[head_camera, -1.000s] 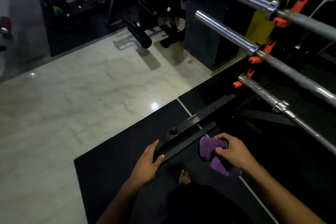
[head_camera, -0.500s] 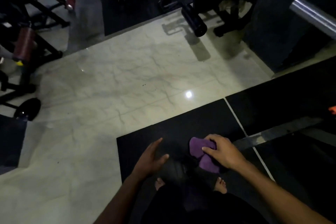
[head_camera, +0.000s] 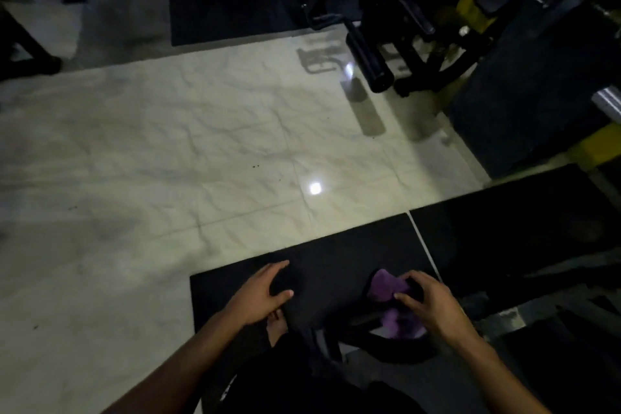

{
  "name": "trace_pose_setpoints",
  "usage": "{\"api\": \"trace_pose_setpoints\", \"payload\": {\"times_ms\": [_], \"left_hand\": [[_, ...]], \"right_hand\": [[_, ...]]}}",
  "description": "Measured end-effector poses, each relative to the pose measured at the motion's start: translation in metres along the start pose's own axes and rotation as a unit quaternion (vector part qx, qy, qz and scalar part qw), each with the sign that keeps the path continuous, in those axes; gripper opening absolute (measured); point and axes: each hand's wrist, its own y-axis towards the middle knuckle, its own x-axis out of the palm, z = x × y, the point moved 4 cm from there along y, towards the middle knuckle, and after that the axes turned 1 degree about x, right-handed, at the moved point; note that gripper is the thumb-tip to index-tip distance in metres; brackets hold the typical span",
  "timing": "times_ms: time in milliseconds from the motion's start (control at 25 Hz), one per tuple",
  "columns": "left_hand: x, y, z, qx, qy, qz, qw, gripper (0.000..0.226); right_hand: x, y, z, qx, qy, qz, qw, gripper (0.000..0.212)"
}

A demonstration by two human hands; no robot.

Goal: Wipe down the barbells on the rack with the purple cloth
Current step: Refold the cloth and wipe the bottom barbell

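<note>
Right hand point(head_camera: 433, 304) low and right of centre, fingers curled around the cloth point(head_camera: 389, 289), pinching the purple bundle between thumb and fingertips. Part of the cloth sticks out up-left of the hand, more of it hangs bunched beneath the palm. Left hand point(head_camera: 258, 292) sits just left of centre at the bottom, holding nothing, fingers straight and loosely spread, thumb pointing right, palm facing the dark mat point(head_camera: 336, 255). The two hands are apart, with a dark gap between them.

Below the left hand, a bare foot point(head_camera: 277, 329) shows on the mat, and dark clothing fills the bottom middle of the frame. The mat has a second panel point(head_camera: 504, 222) beside it on the right, a thin pale seam between them. Lower right, dark metal rails lie across the floor; too dim to make out details.

Moving outward, a pale marbled floor point(head_camera: 168, 161) takes up the left and centre, with a bright spot of reflected light near the middle. Upper centre, another black mat and a dark machine with a padded roller point(head_camera: 368, 60) angled down toward the tiles. Upper right, yellow frame parts and a big dark block. At the far right edge, just the shiny end of one barbell point(head_camera: 608, 102) pokes in, well apart from the cloth. Upper left, dark equipment legs.
</note>
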Motion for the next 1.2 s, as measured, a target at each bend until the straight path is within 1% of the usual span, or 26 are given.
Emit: {"api": "trace_pose_setpoints", "payload": {"times_ms": [80, 160, 320, 440, 480, 560, 640, 680, 760, 840, 880, 920, 960, 1000, 1040, 1080, 1120, 1160, 1200], "left_hand": [[-0.024, 0.016, -0.009, 0.017, 0.024, 0.011, 1.000, 0.071], [-0.039, 0.038, -0.012, 0.028, 0.054, 0.013, 0.998, 0.070], [-0.040, 0.080, 0.019, 0.042, 0.069, -0.002, 0.997, 0.064], [-0.029, 0.101, 0.070, 0.094, 0.059, -0.051, 0.992, 0.061], [-0.024, 0.109, 0.092, 0.116, 0.060, -0.077, 0.988, 0.061], [-0.015, 0.131, 0.142, 0.171, 0.058, -0.109, 0.978, 0.067], [-0.003, 0.156, 0.203, 0.222, 0.038, -0.129, 0.966, 0.078], [0.005, 0.168, 0.237, 0.247, 0.029, -0.140, 0.959, 0.085], [0.020, 0.185, 0.304, 0.290, 0.043, -0.171, 0.941, 0.097], [0.047, 0.206, 0.375, 0.339, 0.108, -0.244, 0.902, 0.102], [0.062, 0.217, 0.407, 0.355, 0.154, -0.284, 0.877, 0.100], [0.075, 0.228, 0.437, 0.360, 0.186, -0.325, 0.854, 0.092], [0.089, 0.240, 0.464, 0.355, 0.201, -0.366, 0.837, 0.078], [0.102, 0.249, 0.489, 0.354, 0.202, -0.397, 0.822, 0.061], [0.117, 0.258, 0.511, 0.366, 0.204, -0.407, 0.811, 0.046], [0.128, 0.264, 0.528, 0.382, 0.205, -0.404, 0.806, 0.038], [0.138, 0.270, 0.542, 0.392, 0.200, -0.395, 0.806, 0.037], [0.150, 0.277, 0.554, 0.400, 0.195, -0.386, 0.808, 0.043], [0.162, 0.285, 0.564, 0.406, 0.188, -0.374, 0.813, 0.050]], "right_hand": [[-0.011, 0.006, -0.025, 0.011, 0.031, 0.027, 0.999, 0.013], [-0.022, 0.011, -0.041, 0.028, 0.073, 0.075, 0.994, 0.011], [-0.039, 0.006, -0.047, 0.057, 0.154, 0.177, 0.971, 0.015], [-0.051, -0.001, -0.037, 0.084, 0.247, 0.247, 0.933, 0.011], [-0.055, -0.004, -0.030, 0.101, 0.286, 0.267, 0.915, 0.008], [-0.066, -0.007, -0.012, 0.126, 0.369, 0.295, 0.872, 0.005], [-0.082, -0.008, 0.010, 0.141, 0.434, 0.306, 0.835, 0.005], [-0.092, -0.007, 0.023, 0.141, 0.453, 0.308, 0.824, 0.006], [-0.114, -0.002, 0.040, 0.124, 0.454, 0.295, 0.831, 0.007], [-0.144, 0.002, 0.061, 0.093, 0.436, 0.299, 0.844, 0.006], [-0.161, 0.003, 0.069, 0.082, 0.418, 0.305, 0.852, 0.009], [-0.177, 0.003, 0.078, 0.078, 0.398, 0.312, 0.859, 0.012], [-0.192, 0.001, 0.087, 0.088, 0.381, 0.327, 0.860, 0.012], [-0.206, -0.002, 0.100, 0.101, 0.374, 0.348, 0.853, 0.009], [-0.220, -0.007, 0.114, 0.120, 0.369, 0.376, 0.842, 0.009], [-0.228, -0.011, 0.129, 0.144, 0.375, 0.403, 0.822, 0.011], [-0.236, -0.016, 0.144, 0.173, 0.387, 0.433, 0.796, 0.013], [-0.241, -0.024, 0.160, 0.208, 0.397, 0.471, 0.759, 0.015], [-0.242, -0.033, 0.176, 0.244, 0.409, 0.514, 0.713, 0.015]]}}
